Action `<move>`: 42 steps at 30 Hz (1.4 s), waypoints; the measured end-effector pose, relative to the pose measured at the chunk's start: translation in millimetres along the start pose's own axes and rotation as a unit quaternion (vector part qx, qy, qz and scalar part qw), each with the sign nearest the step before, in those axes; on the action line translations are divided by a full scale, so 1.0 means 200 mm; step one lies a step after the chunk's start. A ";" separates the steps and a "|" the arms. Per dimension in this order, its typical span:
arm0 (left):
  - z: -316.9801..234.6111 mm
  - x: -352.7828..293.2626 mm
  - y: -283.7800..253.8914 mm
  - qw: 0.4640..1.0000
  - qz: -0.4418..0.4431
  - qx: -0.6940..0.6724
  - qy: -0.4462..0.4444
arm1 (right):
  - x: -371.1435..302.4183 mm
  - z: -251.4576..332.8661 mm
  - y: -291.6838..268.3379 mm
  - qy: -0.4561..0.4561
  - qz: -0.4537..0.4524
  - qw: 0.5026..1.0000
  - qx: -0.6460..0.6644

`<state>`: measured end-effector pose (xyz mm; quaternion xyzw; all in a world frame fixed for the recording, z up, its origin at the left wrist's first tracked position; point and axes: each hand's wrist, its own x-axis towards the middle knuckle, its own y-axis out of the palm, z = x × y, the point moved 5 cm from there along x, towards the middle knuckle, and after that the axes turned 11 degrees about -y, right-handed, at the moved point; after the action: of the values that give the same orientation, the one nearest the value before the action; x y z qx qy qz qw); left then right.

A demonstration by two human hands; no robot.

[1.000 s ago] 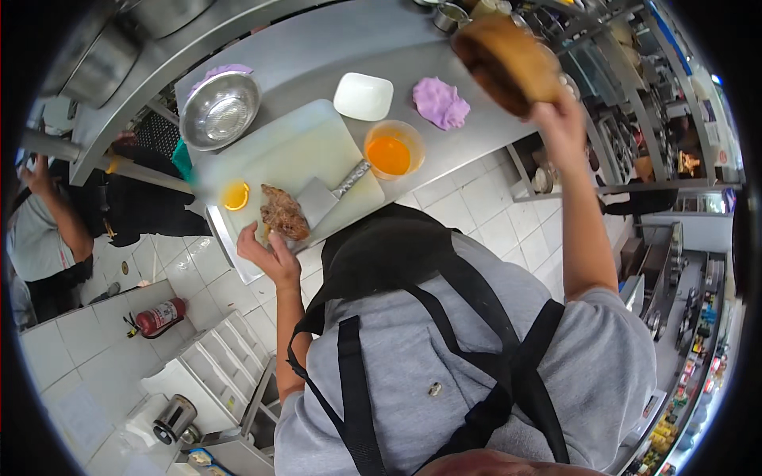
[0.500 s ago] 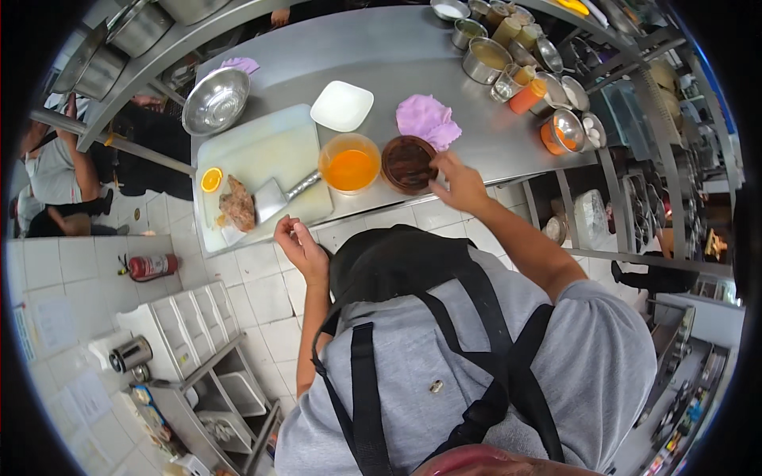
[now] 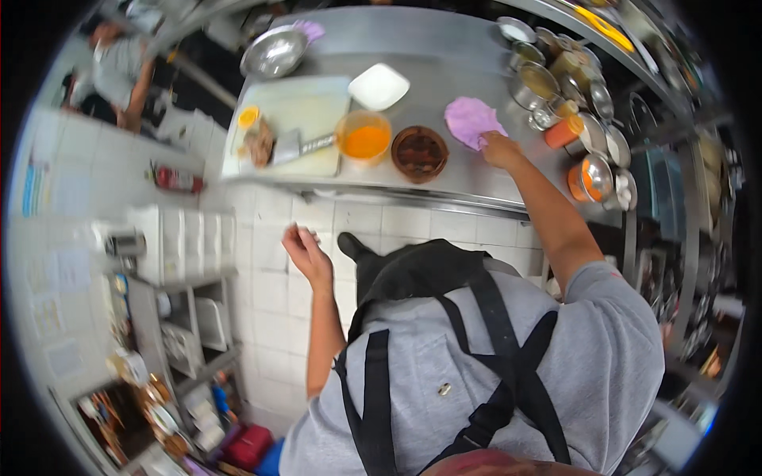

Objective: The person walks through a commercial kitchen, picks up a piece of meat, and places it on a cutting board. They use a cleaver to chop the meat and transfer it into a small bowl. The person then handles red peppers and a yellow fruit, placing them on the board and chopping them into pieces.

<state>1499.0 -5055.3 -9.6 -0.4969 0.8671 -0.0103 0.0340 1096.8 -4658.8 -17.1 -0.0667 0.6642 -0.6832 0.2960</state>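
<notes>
With our right hand [image 3: 502, 149] we reach over the steel table [image 3: 432, 59] to the near right corner of a lilac cloth [image 3: 474, 120]; the fingertips meet the fabric, but we cannot tell whether they pinch it or only touch it. The cloth lies crumpled on the bare steel, right of a brown bowl [image 3: 419, 154] and well apart from it. Our left hand [image 3: 308, 252] hangs in the air short of the table's front edge, above the tiled floor [image 3: 274, 297], holding nothing, its fingers loosely curled and partly spread. Left of the brown bowl we have a tub [image 3: 364, 137] of orange liquid, at the right edge of a pale board [image 3: 305, 95]. On the board lie a flat-bladed turner [image 3: 287, 147], its handle pointing toward the tub, a piece of meat [image 3: 259, 145] just beside the blade, and a cut orange [image 3: 248, 117] behind the meat. A white dish [image 3: 379, 86] sits behind the tub, and a metal bowl [image 3: 275, 54] stands at the far left, near a second cloth [image 3: 310, 31]. To the right of the lilac cloth we see pots [image 3: 534, 86] and an orange bottle [image 3: 563, 132].
</notes>
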 end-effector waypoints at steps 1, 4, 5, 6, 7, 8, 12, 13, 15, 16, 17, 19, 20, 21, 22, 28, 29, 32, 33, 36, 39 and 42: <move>0.05 0.00 -0.05 0.999 -0.024 -0.023 -0.008 | -0.01 0.03 0.00 -0.002 0.014 0.999 -0.031; 0.12 -0.04 -0.14 0.994 -0.087 -0.047 -0.039 | -0.23 0.25 -0.03 0.018 0.001 0.999 -0.041; 0.18 -0.06 -0.15 0.992 -0.098 -0.054 -0.054 | -0.35 0.37 -0.04 -0.028 0.071 0.997 -0.009; 0.25 -0.07 -0.14 0.989 -0.095 -0.086 -0.080 | -0.49 0.46 -0.01 -0.062 0.142 0.988 0.028; 0.34 -0.12 -0.13 0.982 -0.107 -0.107 -0.115 | -0.58 0.51 0.10 -0.083 0.200 0.975 0.045; 0.49 -0.18 -0.17 0.972 -0.130 -0.116 -0.159 | -0.63 0.57 0.22 -0.108 0.262 0.958 0.055; 1.00 -0.48 -0.15 0.901 -0.172 -0.163 -0.364 | -0.69 0.49 0.65 -0.190 0.341 0.920 0.012; 1.12 -0.56 -0.15 0.887 -0.179 -0.167 -0.390 | -0.68 0.49 0.72 -0.199 0.364 0.910 0.000; 1.34 -0.73 -0.15 0.843 -0.198 -0.184 -0.465 | -0.64 0.38 0.91 -0.211 0.380 0.901 -0.009; 1.45 -0.82 -0.15 0.818 -0.210 -0.187 -0.502 | -0.59 0.34 1.02 -0.216 0.383 0.898 -0.014; 1.58 -0.91 -0.15 0.789 -0.202 -0.233 -0.531 | -0.52 0.32 1.12 -0.204 0.390 0.898 -0.017; 1.81 -1.15 -0.14 0.728 -0.174 -0.327 -0.576 | -0.34 0.26 1.35 -0.209 0.339 0.917 -0.001; 1.86 -1.26 -0.12 0.696 -0.168 -0.374 -0.590 | -0.26 0.22 1.44 -0.210 0.311 0.927 0.008; 1.90 -1.35 -0.10 0.663 -0.159 -0.420 -0.599 | -0.16 0.20 1.52 -0.187 0.291 0.938 -0.001; 1.95 -1.42 -0.09 0.654 -0.161 -0.436 -0.597 | -0.07 0.20 1.60 -0.169 0.273 0.947 -0.011; 2.00 -1.57 -0.12 0.677 -0.131 -0.477 -0.545 | 0.32 0.29 1.73 -0.198 0.083 0.973 -0.083; 2.01 -1.57 -0.13 0.680 -0.130 -0.487 -0.533 | 0.45 0.24 1.77 -0.200 0.028 0.974 -0.099; 1.98 -1.44 -0.15 0.723 -0.097 -0.466 -0.500 | 0.76 0.08 1.84 -0.195 -0.111 0.966 -0.126; 1.97 -1.38 -0.17 0.752 -0.079 -0.446 -0.480 | 0.85 0.01 1.86 -0.195 -0.156 0.957 -0.150; 2.05 -1.29 -0.22 0.796 -0.053 -0.375 -0.473 | 1.02 0.02 2.03 -0.110 -0.089 0.980 -0.138; 2.14 -1.14 -0.19 0.793 -0.028 -0.403 -0.456 | 1.20 -0.20 1.96 -0.037 -0.218 0.922 -0.318; 2.17 -1.06 -0.25 0.802 -0.030 -0.383 -0.457 | 1.11 0.05 2.03 -0.027 -0.059 0.939 -0.339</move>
<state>1679.1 -4890.9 -429.0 -0.4421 0.6690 0.5501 0.2333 1048.3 -4754.2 -467.0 -0.2211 0.8428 -0.4319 0.2328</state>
